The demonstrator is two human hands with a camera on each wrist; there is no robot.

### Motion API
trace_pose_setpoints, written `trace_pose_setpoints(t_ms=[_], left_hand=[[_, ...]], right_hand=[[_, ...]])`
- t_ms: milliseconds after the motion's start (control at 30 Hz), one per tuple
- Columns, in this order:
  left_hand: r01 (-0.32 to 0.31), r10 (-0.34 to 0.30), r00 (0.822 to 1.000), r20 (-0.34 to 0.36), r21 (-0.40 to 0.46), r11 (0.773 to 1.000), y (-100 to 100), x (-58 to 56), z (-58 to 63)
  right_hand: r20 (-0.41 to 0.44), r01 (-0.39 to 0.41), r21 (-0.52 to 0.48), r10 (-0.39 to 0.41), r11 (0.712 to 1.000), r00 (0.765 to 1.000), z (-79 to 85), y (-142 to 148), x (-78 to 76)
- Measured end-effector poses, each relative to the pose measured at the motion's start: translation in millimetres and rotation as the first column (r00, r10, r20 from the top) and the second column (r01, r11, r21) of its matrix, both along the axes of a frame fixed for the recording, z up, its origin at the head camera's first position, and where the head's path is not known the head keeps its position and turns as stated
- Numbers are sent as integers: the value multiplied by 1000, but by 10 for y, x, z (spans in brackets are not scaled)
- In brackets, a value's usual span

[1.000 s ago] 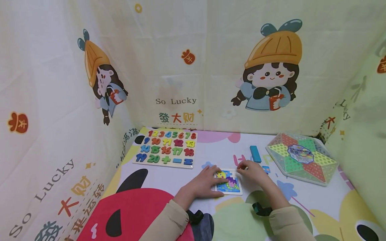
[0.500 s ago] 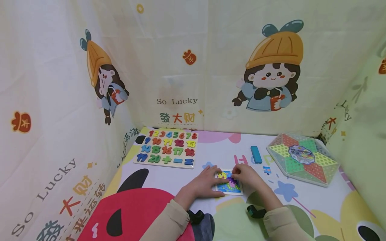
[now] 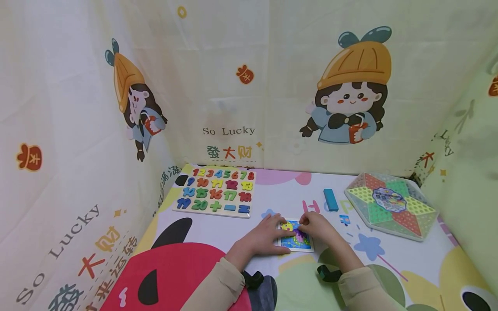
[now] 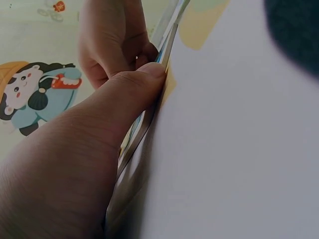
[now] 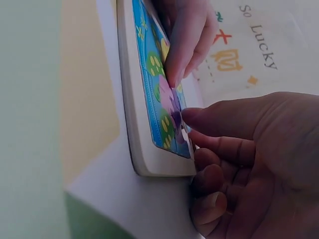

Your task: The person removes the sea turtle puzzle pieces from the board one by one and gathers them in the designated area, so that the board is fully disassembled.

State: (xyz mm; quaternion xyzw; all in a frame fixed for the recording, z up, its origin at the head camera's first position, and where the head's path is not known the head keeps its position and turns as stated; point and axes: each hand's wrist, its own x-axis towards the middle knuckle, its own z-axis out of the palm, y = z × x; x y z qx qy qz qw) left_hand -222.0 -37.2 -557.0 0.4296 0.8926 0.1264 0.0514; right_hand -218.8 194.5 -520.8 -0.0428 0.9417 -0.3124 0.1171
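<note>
A small jigsaw puzzle [image 3: 296,244] in a pale frame lies on the table, its picture blue, yellow and purple. My left hand [image 3: 261,236] rests at its left side, forefinger laid across the picture. In the left wrist view, that hand's thumb [image 4: 132,87] presses along the frame's near edge. Over the upper right of the puzzle, my right hand [image 3: 318,224] pinches with thumb and forefinger a puzzle piece that is mostly hidden. The right wrist view shows the right thumb [image 5: 212,118] at the purple part of the picture. One loose puzzle piece [image 3: 344,220] lies to the right.
A wooden number board [image 3: 219,211] lies at the back left. Behind my right hand is a blue block [image 3: 330,199]. At the back right sits a clear-lidded Chinese checkers box [image 3: 390,205]. Patterned curtains [image 3: 280,103] enclose the table's back and sides.
My right hand has moved left from the puzzle's right edge to over its upper right part, uncovering the loose piece. My left hand stays in place on the puzzle.
</note>
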Motion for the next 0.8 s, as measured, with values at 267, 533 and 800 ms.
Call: trace_pose_setpoints(t_ms=[267,533,800], left_hand=[[5,-5,1000,-13,1,1000,0,8,14],[-1,1,1000,0,0,1000,3,19,26],[2,-2,1000,-2,3,1000,1,27,52]], right_hand=[[8,15,-7,-15,1000,1000,6,-10,9],[11,17,-28,-17,999,1000,24,-17,27],[9,19,-27,-19,999,1000,13,-9,25]])
